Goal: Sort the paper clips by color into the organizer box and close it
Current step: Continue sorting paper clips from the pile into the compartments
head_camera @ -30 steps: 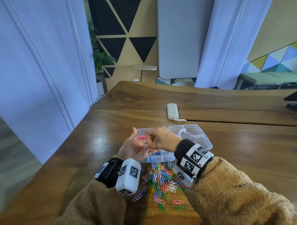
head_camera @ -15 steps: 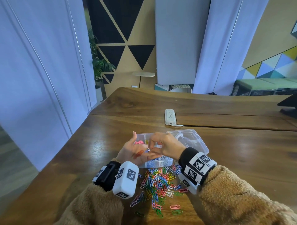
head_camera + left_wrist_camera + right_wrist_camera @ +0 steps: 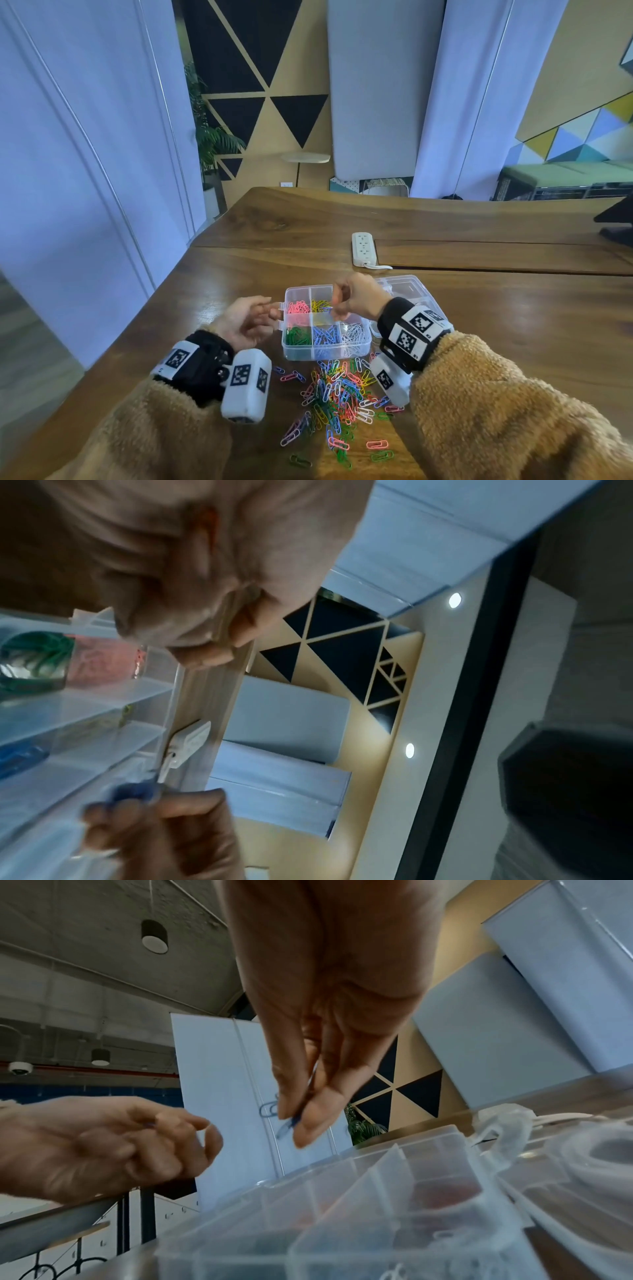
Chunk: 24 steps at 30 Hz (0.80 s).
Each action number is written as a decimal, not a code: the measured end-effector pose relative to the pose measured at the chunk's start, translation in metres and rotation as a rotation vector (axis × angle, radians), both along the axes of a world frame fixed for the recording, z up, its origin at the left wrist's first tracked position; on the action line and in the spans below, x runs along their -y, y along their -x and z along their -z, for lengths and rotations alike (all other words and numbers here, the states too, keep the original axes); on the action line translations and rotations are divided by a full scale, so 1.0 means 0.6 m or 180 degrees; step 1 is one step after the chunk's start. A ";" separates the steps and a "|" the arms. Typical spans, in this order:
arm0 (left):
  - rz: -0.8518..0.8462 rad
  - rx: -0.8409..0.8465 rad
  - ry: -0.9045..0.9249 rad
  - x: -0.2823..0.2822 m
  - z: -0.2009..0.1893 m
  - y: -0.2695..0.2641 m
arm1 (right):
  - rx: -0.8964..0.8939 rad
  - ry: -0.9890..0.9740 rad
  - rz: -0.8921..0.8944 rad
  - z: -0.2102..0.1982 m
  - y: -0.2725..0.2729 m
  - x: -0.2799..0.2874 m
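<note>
Right hand: the right hand [image 3: 356, 296] hangs over the back row of the box, fingers pointing down, thumb and fingertips pinched on a few blue clips [image 3: 286, 1127]; how many clips I cannot tell, since the fingers cover most of them.
Left hand: the left hand [image 3: 246, 322] sits at the left end of the box, palm up, fingers loosely curled; the fingertips are close to the box's left latch, and contact cannot be made out. A faint dark sliver shows between its fingers in the right wrist view, too blurred to name, so whether it holds anything cannot be told.
Box: the clear box [image 3: 325, 353] stands open on the counter [image 3: 479, 342], with 6 compartments. Pink, yellow, green, blue and white clips lie in separate ones; the back right compartment is hidden by the right hand.
Lid: the lid [image 3: 414, 291] lies open to the right, half covered by the right wrist.
Loose clips: a mixed pile of clips [image 3: 342, 397] lies on the counter just in front of the box, between the 2 wrists; its right edge is hidden under the right wrist camera.
Background: a white power strip [image 3: 363, 248] lies behind the box, well apart.
Left wrist view: smeared and hard to read.
</note>
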<state>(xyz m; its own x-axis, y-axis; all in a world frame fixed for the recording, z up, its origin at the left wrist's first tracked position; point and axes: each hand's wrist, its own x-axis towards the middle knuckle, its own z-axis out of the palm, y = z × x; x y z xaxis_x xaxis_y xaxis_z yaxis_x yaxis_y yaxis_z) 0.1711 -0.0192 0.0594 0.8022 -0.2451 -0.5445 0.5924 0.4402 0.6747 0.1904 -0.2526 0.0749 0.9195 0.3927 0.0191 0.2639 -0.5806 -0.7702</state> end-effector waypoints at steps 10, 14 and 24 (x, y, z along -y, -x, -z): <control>-0.0068 0.0746 0.1295 -0.025 0.004 0.011 | -0.0424 -0.0217 -0.0050 0.003 -0.010 -0.001; 0.0343 0.1127 0.1488 -0.013 0.018 0.010 | -0.0528 -0.0466 -0.0081 -0.002 -0.010 0.013; 0.0233 0.0878 0.1123 -0.023 0.040 -0.012 | -0.0349 -0.0406 0.0315 0.016 -0.022 0.050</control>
